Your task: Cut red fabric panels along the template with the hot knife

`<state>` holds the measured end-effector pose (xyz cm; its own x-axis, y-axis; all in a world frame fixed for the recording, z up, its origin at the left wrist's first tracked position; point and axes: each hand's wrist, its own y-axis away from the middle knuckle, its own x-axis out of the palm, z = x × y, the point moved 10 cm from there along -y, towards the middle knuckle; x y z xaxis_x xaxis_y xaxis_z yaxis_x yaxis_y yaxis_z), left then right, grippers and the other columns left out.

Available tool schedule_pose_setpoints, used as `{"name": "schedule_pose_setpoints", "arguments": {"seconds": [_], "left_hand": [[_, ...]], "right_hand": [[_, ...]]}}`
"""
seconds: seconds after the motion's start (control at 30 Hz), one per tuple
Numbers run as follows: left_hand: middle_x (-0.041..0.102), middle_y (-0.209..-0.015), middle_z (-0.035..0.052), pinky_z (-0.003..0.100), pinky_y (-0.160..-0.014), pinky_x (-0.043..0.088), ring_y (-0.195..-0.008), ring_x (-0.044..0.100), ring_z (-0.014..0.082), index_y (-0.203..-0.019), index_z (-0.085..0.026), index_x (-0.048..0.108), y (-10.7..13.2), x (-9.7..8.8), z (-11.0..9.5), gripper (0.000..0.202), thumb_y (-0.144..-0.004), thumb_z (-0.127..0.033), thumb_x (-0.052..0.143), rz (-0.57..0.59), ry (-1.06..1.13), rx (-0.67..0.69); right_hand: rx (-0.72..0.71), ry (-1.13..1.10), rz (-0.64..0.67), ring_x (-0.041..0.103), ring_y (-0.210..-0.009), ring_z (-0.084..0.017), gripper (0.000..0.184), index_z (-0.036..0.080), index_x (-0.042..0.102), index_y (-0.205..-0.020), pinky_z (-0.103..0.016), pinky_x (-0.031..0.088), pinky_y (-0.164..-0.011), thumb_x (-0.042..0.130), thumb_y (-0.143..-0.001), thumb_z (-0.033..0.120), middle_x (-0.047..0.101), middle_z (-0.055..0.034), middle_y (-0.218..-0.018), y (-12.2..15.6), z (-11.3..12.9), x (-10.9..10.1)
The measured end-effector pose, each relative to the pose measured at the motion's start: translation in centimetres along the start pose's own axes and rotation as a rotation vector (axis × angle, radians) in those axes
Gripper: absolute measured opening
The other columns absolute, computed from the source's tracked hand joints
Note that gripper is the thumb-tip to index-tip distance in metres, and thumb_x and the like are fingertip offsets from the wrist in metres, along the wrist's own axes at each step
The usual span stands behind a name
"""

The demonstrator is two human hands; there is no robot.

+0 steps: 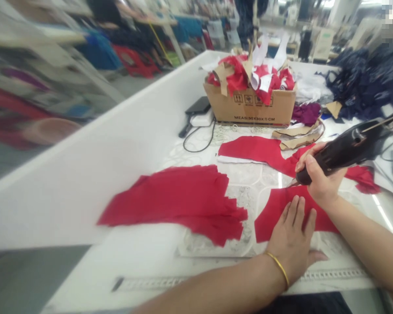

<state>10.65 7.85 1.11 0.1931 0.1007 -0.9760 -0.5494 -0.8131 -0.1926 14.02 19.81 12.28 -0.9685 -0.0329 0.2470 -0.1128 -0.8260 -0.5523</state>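
Note:
My left hand (293,237), with a yellow bangle at the wrist, lies palm down on a red fabric piece (265,218), fingers spread and pressing it flat. My right hand (324,181) is wrapped round a black hand-held power tool (350,146) with a thin metal tip. The tip points down and left at the upper edge of this piece; whether it touches the cloth I cannot tell. Left of my hands lies a stack of red fabric pieces (180,196) with stepped edges. Another red piece (252,148), with white along its lower edge, lies behind.
A cardboard box (249,107) full of red and white scraps stands at the back. Left of it is a small black device (198,106) with a cable. A white side panel (144,126) borders the table. Dark cloth (363,78) is heaped back right. A measuring tape (157,282) runs along the front.

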Motion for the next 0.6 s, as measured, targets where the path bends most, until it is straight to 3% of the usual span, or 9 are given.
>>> {"name": "schedule_pose_setpoints", "arguments": {"seconds": [0.17, 0.3, 0.6], "left_hand": [[0.040, -0.158, 0.0321, 0.055, -0.116, 0.043, -0.149, 0.041, 0.0431, -0.155, -0.008, 0.044, 0.0, -0.6, 0.0, 0.100, -0.090, -0.084, 0.047, -0.018, -0.022, 0.017], [0.047, -0.153, 0.0322, 0.052, -0.114, 0.046, -0.144, 0.048, 0.0425, -0.152, -0.008, 0.049, 0.1, -1.7, -0.2, 0.098, -0.091, -0.084, 0.043, -0.109, -0.070, 0.041], [0.055, -0.146, 0.0324, 0.048, -0.110, 0.051, -0.139, 0.055, 0.0419, -0.144, -0.006, 0.055, 0.2, -2.5, -0.2, 0.096, -0.091, -0.084, 0.044, -0.202, -0.092, 0.043]], "right_hand": [[-0.017, 0.049, -0.020, 0.061, -0.048, -0.014, 0.023, 0.023, 0.057, -0.098, -0.028, 0.052, -0.048, 0.074, -0.084, 0.030, 0.062, 0.0075, -0.061, -0.4, 0.5, -0.9], [-0.051, 0.087, 0.006, 0.062, -0.048, -0.015, 0.023, 0.023, 0.057, -0.101, -0.030, 0.054, -0.050, 0.073, -0.086, 0.031, 0.064, 0.0063, -0.060, -0.9, 1.2, -1.9], [-0.075, 0.082, -0.034, 0.064, -0.050, -0.015, 0.017, 0.024, 0.058, -0.096, -0.032, 0.055, -0.052, 0.071, -0.086, 0.024, 0.064, 0.0068, -0.063, -0.7, 0.9, -3.0]]}}
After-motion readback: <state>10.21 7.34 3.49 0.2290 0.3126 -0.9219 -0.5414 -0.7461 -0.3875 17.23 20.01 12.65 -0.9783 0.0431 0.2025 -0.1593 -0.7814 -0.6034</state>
